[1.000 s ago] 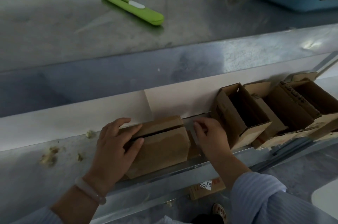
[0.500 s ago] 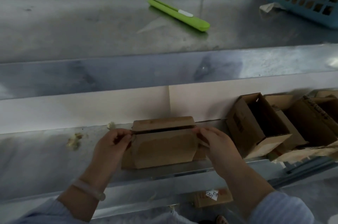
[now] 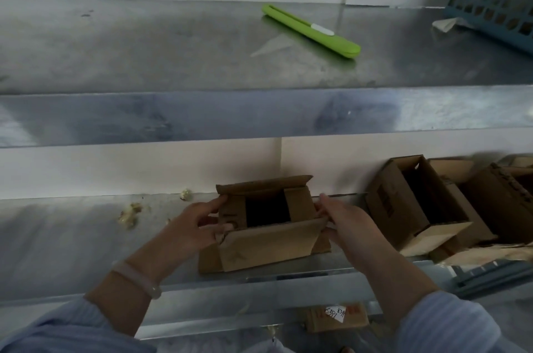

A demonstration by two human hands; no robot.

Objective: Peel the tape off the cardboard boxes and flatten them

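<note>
Two hands (image 3: 187, 225) (image 3: 349, 225), at least three cardboard boxes (image 3: 268, 249) (image 3: 386, 205) (image 3: 490, 194), one green cutter (image 3: 311, 31), one blue basket (image 3: 496, 0), one bracelet (image 3: 135, 277)

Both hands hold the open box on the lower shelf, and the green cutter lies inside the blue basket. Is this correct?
Not quite: the head view shows the cutter on the upper shelf, left of the basket, not inside it. The left hand and right hand do hold the open box on the lower shelf.
</note>
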